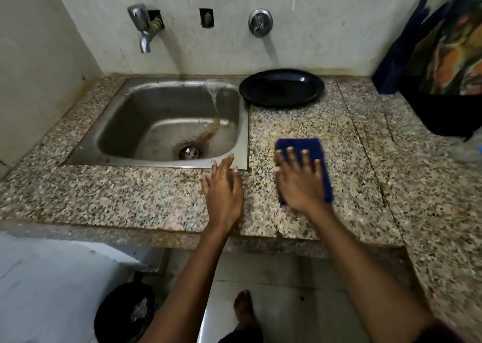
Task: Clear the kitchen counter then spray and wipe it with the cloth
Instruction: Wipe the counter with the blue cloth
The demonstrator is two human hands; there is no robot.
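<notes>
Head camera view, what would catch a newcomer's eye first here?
The right hand pressing a blue cloth flat on the speckled counter, right of the steel sink. The left hand lies open near the sink's front corner. A black plate sits behind, by the wall.

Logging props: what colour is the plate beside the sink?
Black, glossy plate; head view.

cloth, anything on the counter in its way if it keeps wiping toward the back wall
Yes: the black plate sits on the counter behind the cloth, near the wall. The right hand presses flat on the cloth.
</notes>
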